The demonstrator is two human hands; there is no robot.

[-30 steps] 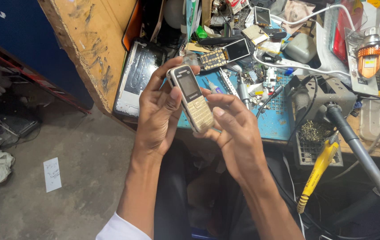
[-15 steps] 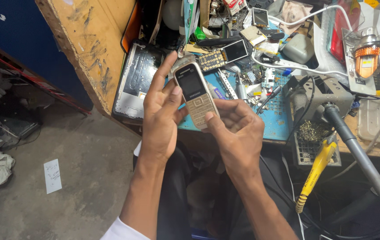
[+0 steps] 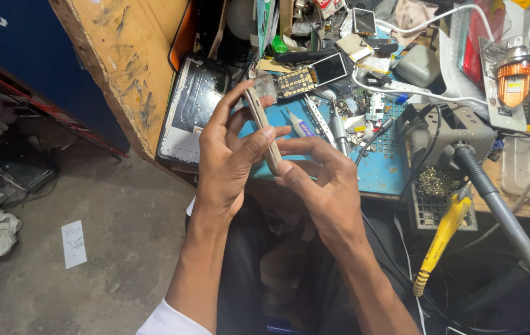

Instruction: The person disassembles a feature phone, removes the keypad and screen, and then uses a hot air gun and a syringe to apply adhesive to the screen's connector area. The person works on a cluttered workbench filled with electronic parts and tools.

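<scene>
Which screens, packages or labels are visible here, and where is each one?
Phone screen: small dark rectangle with a keypad board attached, on the bench behind the hands.
Second screen: small grey rectangle, far back on the bench.
Blister package: clear plastic, orange part inside, bench's right side.
Paper slip: white rectangle, on the floor, left.

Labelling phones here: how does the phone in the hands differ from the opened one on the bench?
The held phone is gold, cased, turned edge-on, gripped by the left hand and right hand. The bench phone lies flat, untouched, keypad board bare, screen up. Both are small bar-shaped keypad phones.
</scene>
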